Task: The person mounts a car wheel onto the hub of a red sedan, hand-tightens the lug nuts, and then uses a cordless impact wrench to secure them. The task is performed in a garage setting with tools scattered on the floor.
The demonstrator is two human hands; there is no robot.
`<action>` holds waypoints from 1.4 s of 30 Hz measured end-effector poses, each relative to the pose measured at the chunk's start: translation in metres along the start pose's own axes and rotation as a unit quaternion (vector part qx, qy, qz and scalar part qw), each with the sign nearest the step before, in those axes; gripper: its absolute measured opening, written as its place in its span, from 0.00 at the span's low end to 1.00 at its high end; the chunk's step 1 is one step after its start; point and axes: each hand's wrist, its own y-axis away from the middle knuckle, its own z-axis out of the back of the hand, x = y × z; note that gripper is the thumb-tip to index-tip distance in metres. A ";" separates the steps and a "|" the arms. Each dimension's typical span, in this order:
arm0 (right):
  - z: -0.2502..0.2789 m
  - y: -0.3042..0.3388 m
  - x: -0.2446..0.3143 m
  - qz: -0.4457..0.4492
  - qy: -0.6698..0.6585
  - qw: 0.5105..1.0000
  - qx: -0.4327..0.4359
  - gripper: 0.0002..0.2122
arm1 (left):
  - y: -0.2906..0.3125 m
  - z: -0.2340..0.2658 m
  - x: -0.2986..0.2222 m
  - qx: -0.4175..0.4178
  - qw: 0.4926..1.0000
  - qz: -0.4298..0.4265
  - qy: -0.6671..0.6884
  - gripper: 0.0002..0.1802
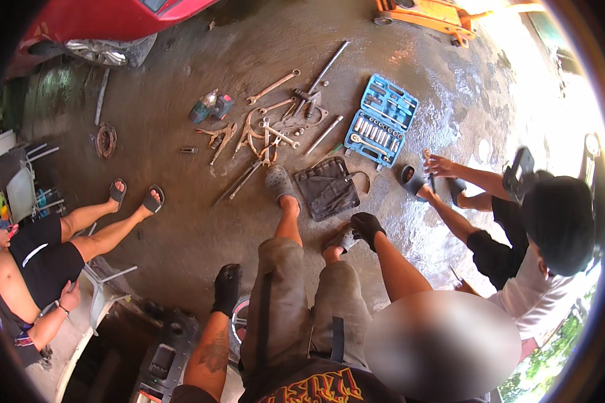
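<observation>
My black-gloved left hand (228, 289) is beside my left knee; I can't tell how far its fingers are open, and I see nothing in it. Farther out, my right hand (368, 230), in a matching glove, is right by my grey clog (346, 240); how far it has closed I can't tell, nor whether it touches the shoe, and no tool shows in it. Just past it, the dark fabric tool roll (326, 190) lies spread on the floor (175, 201), between my feet and the tools. Off to the right, a co-worker's hand (441, 166) grips a tool, near the closest corner of the open blue socket case (364, 155). A ratchet (366, 142) lies along that case's near edge, with sockets (383, 134) in rows behind it. Left of the case are loose pliers (270, 149), a combination wrench (282, 136) and locking pliers (222, 140); beyond them lie a larger wrench (273, 87) and a long steel bar (331, 64). At the floor's far left corner stands a red car (107, 20), and toward its far right corner an orange floor jack (427, 17).
</observation>
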 end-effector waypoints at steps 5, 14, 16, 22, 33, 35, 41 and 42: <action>-0.036 -0.069 -0.028 0.186 0.176 0.966 0.035 0.13 | -0.028 0.038 0.005 0.087 0.978 0.166 0.094 0.15; -0.149 -0.033 0.113 -0.053 -0.029 0.997 0.054 0.12 | -0.059 0.055 -0.024 0.082 0.979 0.156 0.101 0.17; -0.153 -0.033 0.121 -0.061 -0.044 0.996 0.055 0.12 | -0.069 0.056 -0.032 0.088 0.980 0.156 0.092 0.17; -0.135 -0.039 0.119 -0.067 0.055 0.996 0.030 0.14 | -0.083 0.061 -0.029 0.101 0.976 0.147 0.123 0.17; -0.055 -0.055 0.015 0.217 0.289 0.933 0.009 0.16 | -0.084 0.052 -0.033 0.107 0.971 0.179 0.118 0.14; -0.038 -0.058 -0.017 0.201 0.238 0.950 -0.034 0.15 | -0.087 0.042 -0.052 0.108 0.975 0.157 0.119 0.13; 0.006 -0.009 0.029 0.043 0.216 0.938 -0.268 0.16 | -0.068 0.005 -0.088 0.068 0.970 0.128 0.194 0.13; 0.014 0.000 0.033 0.068 0.258 0.906 -0.328 0.16 | -0.061 0.000 -0.090 0.073 0.972 0.130 0.180 0.13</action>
